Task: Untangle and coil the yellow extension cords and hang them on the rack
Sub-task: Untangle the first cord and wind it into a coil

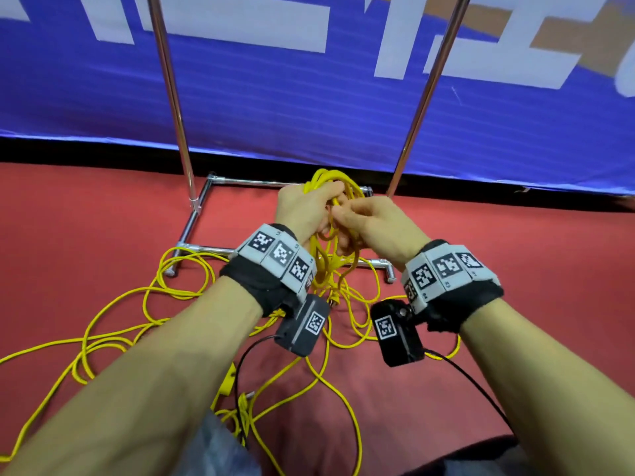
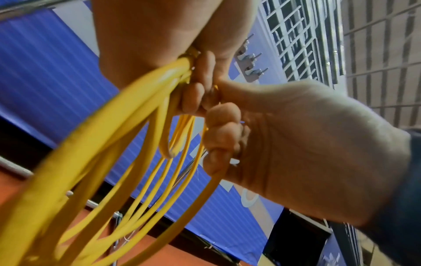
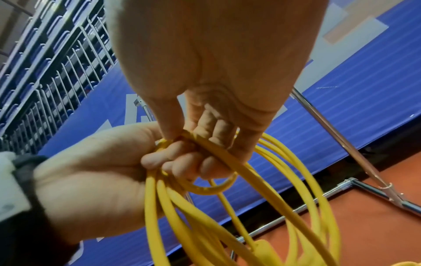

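Note:
A bundle of coiled yellow cord (image 1: 326, 242) hangs in front of me, its loops dangling below my hands. My left hand (image 1: 305, 207) grips the top of the coil (image 3: 159, 189) with fingers curled round the strands. My right hand (image 1: 364, 218) meets it from the right and pinches a strand (image 3: 205, 142) of the same cord against the bundle. In the left wrist view the loops (image 2: 141, 126) sweep down from both fists. More yellow cord (image 1: 144, 304) lies tangled on the red floor below, with a yellow plug (image 1: 227, 381) near my knees.
The chrome rack's base (image 1: 196, 218) and two uprights (image 1: 171, 87) stand just beyond my hands, before a blue banner (image 1: 309, 108). Black camera cables (image 1: 474, 383) hang from my wrists. Railings (image 3: 45, 81) rise behind the banner.

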The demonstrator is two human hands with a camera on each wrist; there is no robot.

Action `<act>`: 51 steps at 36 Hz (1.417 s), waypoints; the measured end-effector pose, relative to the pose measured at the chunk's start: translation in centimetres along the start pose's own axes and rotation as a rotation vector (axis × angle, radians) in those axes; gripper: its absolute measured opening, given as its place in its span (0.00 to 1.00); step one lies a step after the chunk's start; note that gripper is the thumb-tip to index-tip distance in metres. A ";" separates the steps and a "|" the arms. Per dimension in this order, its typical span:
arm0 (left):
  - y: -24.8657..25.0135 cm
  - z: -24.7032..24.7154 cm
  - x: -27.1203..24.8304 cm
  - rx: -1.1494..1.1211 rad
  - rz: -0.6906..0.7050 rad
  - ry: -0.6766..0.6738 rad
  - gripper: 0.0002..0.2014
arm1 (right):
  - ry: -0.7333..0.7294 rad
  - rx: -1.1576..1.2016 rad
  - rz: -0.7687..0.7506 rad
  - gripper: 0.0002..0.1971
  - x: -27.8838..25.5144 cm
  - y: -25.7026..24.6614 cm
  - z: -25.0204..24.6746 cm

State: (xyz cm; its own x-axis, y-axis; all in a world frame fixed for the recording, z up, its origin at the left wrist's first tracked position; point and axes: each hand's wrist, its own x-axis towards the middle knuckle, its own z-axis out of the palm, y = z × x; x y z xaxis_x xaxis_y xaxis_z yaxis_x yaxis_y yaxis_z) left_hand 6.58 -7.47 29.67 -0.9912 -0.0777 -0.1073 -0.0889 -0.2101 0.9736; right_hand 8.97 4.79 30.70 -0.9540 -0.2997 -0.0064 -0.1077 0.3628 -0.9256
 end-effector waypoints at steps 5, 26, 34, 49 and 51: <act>1.3 -0.7 0.6 -0.111 0.142 0.077 0.22 | -0.052 -0.116 0.073 0.14 -0.4 3.1 -1.5; -0.4 0.0 -0.1 -0.183 -0.050 -0.010 0.14 | 0.192 -0.097 -0.127 0.14 0.2 -0.4 0.2; -0.3 0.0 0.5 -0.160 0.077 0.020 0.16 | 0.040 -0.062 0.053 0.15 -0.5 0.5 -0.8; -1.3 -1.7 2.2 -0.098 0.024 0.094 0.16 | 0.243 -0.322 -0.032 0.18 -0.1 1.9 -1.6; -1.9 -0.8 1.4 -0.069 0.007 0.068 0.16 | 0.234 -0.321 -0.047 0.18 0.4 1.4 -1.0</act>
State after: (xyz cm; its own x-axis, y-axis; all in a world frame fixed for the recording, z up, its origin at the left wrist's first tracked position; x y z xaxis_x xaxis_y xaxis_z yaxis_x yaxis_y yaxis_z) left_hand 5.47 -7.94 27.56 -0.9826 -0.1445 -0.1166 -0.0732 -0.2758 0.9584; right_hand 8.20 6.01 29.81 -0.9800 -0.1266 0.1535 -0.1989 0.6223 -0.7571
